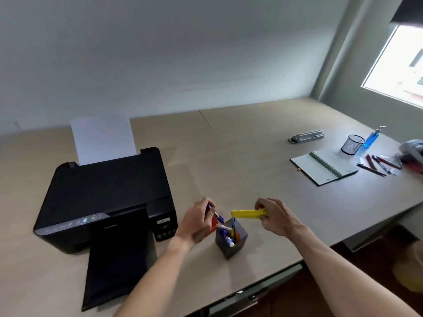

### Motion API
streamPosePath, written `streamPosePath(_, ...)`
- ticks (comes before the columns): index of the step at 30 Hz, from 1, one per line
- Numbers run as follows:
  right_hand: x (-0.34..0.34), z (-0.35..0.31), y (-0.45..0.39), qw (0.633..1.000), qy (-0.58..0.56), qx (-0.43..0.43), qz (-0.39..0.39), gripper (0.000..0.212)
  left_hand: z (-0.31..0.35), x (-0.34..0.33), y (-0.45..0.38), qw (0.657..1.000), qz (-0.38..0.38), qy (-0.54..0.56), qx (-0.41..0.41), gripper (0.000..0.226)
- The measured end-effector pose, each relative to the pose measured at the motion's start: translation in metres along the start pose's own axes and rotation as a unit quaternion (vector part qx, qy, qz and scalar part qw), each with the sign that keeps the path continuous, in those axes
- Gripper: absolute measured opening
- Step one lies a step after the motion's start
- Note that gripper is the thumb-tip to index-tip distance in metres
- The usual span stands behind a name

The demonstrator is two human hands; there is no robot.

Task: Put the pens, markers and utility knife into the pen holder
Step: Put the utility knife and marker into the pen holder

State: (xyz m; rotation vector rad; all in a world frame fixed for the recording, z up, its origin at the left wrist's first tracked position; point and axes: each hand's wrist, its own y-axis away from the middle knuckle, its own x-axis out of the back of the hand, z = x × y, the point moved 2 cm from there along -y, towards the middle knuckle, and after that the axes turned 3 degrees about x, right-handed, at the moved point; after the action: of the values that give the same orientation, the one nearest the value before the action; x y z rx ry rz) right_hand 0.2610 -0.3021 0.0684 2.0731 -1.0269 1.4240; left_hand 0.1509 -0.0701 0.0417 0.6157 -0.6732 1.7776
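A dark square pen holder (238,244) stands near the table's front edge with several pens and markers inside it. My right hand (278,217) grips a yellow utility knife (248,213) held level just above the holder's rim. My left hand (195,221) is closed on a blue and white pen (216,213), its tip pointing down to the right beside the holder. A red object (214,223) shows partly behind my left hand; what it is stays unclear.
A black printer (103,197) with paper (103,138) sits left of the holder. Far right lie a spiral notebook (324,167), a mesh cup (352,144), a blue bottle (372,138), several loose pens (380,164) and a grey stapler-like tool (306,136).
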Motion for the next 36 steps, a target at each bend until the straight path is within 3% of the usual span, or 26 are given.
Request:
streamPosePath(8,-0.026,0.002,0.0,0.997,-0.029,0.007,-0.078,0.027,0.014,-0.044,-0.003,0.994,-0.069,-0.078,0.041,0.016)
streamPosePath(14,-0.048,-0.015,-0.009,0.996,-0.056,-0.022,-0.064,0.031,0.007,-0.049,-0.003,0.987,-0.099,-0.115,0.063,0.036)
streamPosePath(23,-0.081,0.001,0.016,0.989,-0.096,-0.095,-0.064,0.054,-0.022,-0.027,-0.017,0.986,-0.013,-0.114,0.12,0.026)
streamPosePath(28,-0.096,-0.001,0.031,0.983,-0.135,-0.102,-0.069,0.072,-0.041,-0.031,-0.023,0.978,-0.046,-0.164,0.124,0.03)
streamPosePath(36,-0.129,-0.019,0.042,0.981,-0.12,-0.149,-0.013,0.1,-0.055,-0.046,-0.032,0.956,-0.117,-0.251,0.099,0.041)
